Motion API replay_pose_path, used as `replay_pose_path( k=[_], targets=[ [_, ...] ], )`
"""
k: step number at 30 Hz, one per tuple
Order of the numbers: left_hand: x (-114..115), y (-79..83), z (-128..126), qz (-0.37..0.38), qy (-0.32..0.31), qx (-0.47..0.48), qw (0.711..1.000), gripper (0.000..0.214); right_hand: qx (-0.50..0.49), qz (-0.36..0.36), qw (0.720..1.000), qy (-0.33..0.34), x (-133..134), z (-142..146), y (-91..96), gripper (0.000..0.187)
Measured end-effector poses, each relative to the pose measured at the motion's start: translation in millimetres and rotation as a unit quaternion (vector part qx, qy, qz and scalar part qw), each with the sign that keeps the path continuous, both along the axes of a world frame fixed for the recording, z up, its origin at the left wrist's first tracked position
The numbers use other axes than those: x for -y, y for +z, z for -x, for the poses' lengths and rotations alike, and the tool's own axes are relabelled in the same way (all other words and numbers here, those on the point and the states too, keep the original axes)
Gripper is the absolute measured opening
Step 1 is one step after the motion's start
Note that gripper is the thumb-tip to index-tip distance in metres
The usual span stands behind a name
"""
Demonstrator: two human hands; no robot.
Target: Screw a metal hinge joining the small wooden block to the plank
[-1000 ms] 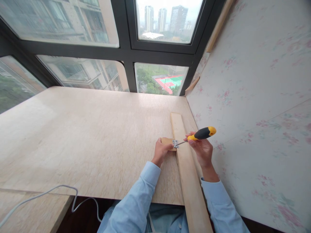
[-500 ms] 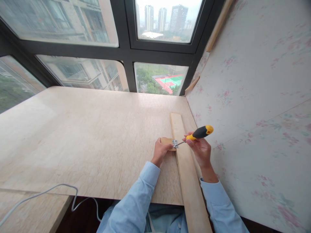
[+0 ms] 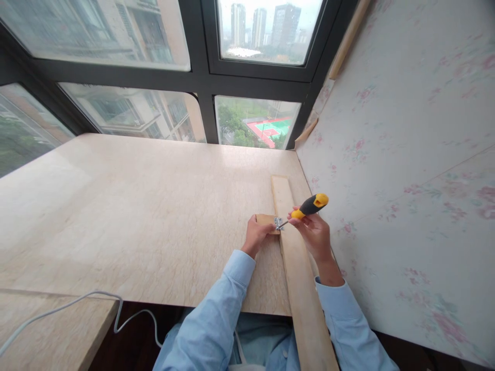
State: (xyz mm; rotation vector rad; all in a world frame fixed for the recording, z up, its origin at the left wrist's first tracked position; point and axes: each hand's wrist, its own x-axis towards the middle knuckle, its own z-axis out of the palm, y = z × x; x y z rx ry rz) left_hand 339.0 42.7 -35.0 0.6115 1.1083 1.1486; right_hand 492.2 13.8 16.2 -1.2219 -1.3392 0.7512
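My right hand (image 3: 315,236) grips a yellow and black screwdriver (image 3: 309,206), its handle tilted up to the right. The shaft slants down to a small metal hinge (image 3: 279,222), where its tip meets the lower part. This hinge spans a small wooden block (image 3: 265,219) and a long wooden plank (image 3: 297,268). Closed around the block's left end, my left hand (image 3: 256,234) has its thumb reaching toward the hinge. The plank lies lengthwise on the stone-patterned ledge, its near end jutting past the front edge beside my body.
A pale marbled ledge (image 3: 135,216) runs up to dark-framed windows (image 3: 201,77). On the right rises a floral-papered wall (image 3: 406,154). A white cable (image 3: 93,294) crosses the lower left ledge and hangs over a dark gap.
The screwdriver's handle has swung slightly left and more upright, with my right hand shifting along. My left hand keeps its hold on the block. The whole view has moved a little.
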Motion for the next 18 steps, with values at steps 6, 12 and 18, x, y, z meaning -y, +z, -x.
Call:
replay_pose_path(
  k=[6,12,18],
  targets=[
    [-1.7,-3.5,-0.4,-0.005,-0.002,-0.003,1.000,0.045,0.108,-0.037,0.993,-0.013,0.8,0.2,11.5,0.047],
    [-2.2,-3.8,-1.7,-0.004,-0.004,-0.003,1.000,0.045,-0.035,0.007,0.998,0.058,9.9,-2.8,23.8,0.056],
    [-1.4,-2.9,-1.1,-0.007,-0.001,-0.003,1.000,0.045,-0.032,0.008,0.997,0.071,5.3,-0.3,35.7,0.064]
  ],
)
